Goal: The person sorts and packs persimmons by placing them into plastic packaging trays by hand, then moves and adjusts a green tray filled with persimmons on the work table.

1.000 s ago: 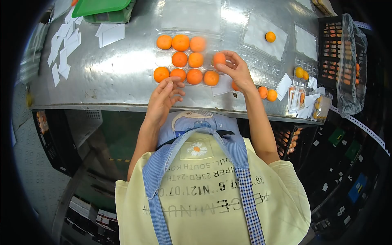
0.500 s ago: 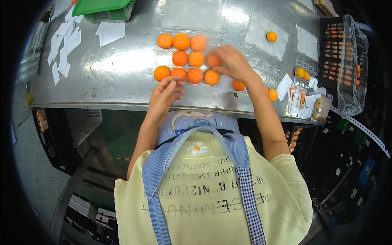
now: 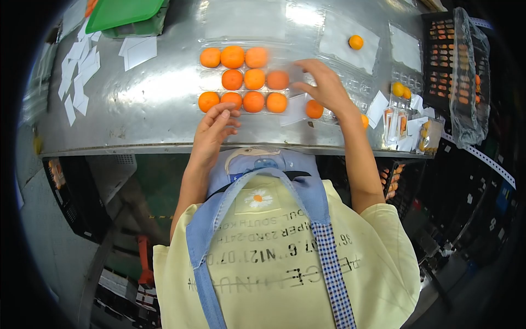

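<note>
Rows of orange mandarins [image 3: 254,79] sit in a clear plastic tray [image 3: 211,80] on the metal table. My right hand [image 3: 324,86] is open just right of the middle row, thumb and fingers apart, with a gap between it and the slightly blurred end mandarin [image 3: 278,80]. At the front row, my left hand [image 3: 213,131] has loosely bent, separated fingers and holds nothing. Its fingertips are by the second mandarin [image 3: 230,100] from the left; whether they touch it I cannot tell. A loose mandarin [image 3: 314,108] lies below my right hand.
White cards [image 3: 79,68] are scattered at the left, near a green-lidded container [image 3: 127,13]. Clear trays [image 3: 348,46] lie at the back right, one with a mandarin [image 3: 356,42] on it. Beyond them stands a black crate [image 3: 442,41]. Small packs [image 3: 430,137] sit by the front edge.
My right hand has drawn away to the right from the end mandarin of the middle row and let it go. My left hand stays by the front row. The view has shifted slightly.
</note>
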`<state>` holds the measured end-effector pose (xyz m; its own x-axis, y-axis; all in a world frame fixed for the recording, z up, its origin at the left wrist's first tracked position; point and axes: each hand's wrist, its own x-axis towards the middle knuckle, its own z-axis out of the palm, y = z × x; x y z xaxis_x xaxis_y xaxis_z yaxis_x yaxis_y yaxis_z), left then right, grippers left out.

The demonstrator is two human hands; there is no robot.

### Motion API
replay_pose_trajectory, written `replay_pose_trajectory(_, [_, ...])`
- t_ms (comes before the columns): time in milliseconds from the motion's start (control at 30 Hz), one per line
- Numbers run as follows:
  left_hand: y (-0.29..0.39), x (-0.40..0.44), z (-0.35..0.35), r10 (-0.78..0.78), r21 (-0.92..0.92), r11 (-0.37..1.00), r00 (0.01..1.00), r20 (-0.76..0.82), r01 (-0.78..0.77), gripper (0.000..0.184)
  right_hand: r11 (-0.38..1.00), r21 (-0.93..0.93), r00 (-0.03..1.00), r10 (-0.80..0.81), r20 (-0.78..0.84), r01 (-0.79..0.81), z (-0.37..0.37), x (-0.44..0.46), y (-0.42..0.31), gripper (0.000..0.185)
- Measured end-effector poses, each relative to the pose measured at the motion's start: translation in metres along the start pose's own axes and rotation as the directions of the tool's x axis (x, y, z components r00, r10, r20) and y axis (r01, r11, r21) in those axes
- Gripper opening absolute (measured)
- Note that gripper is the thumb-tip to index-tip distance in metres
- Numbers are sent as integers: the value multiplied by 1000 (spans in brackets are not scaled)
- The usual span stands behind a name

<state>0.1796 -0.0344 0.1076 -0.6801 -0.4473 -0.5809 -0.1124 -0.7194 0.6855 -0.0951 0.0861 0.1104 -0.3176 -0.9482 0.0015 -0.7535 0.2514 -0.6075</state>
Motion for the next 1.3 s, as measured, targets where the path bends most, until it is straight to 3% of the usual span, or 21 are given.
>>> replay_pose_trajectory(67, [-1,1,-2,3,-8,1000,1000,-11,-3,27,992,-9,990,128,-59,-128,-21,-20,5,41])
replay_pose_trajectory(200, [-3,5,-2,-8,-4,1000,1000,-4,8,27,957,-283,996,80,32,-67,-17,-69,17,49])
replay_pose_trajectory(300, [-3,7,4,-16,24,1000,1000,25,16,27,919,-377,987,149,64,-114,-1,-88,6,51])
replay_pose_trajectory(533, [-4,5,13,-33,75,997,997,66,28,26,945,-302,991,104,-85,-125,7,-91,12,49])
replay_pose_trajectory(633, [-6,4,8,-42,73,997,997,57,38,27,915,54,917,399,8,-399,-6,-85,-1,47])
replay_pose_trajectory(733, [-8,5,4,-23,53,998,998,54,20,27,810,490,926,378,-18,-321,3,-63,-2,49])
replay_pose_trajectory(833, [-4,3,6,-10,69,998,999,54,7,27,372,873,912,372,170,-315,3,-36,-17,51])
replay_pose_trajectory(867, [-3,2,5,-8,66,998,999,48,5,27,271,915,922,329,204,-299,1,-30,-21,51])
replay_pose_trajectory(967, [-4,1,1,0,53,999,1000,29,-2,27,194,933,929,279,243,-302,6,-18,-26,48])
replay_pose_trajectory(1067, [-4,0,-3,16,62,998,1000,21,-18,29,370,880,938,287,196,-297,13,-14,-32,51])
replay_pose_trajectory(1200, [8,-3,16,31,-6,1000,998,52,-31,32,800,600,1000,5,-7,1,25,-13,-57,55])
replay_pose_trajectory(1300, [7,-3,40,10,-52,999,1000,6,-10,28,899,385,974,-228,6,208,29,-12,-95,55])
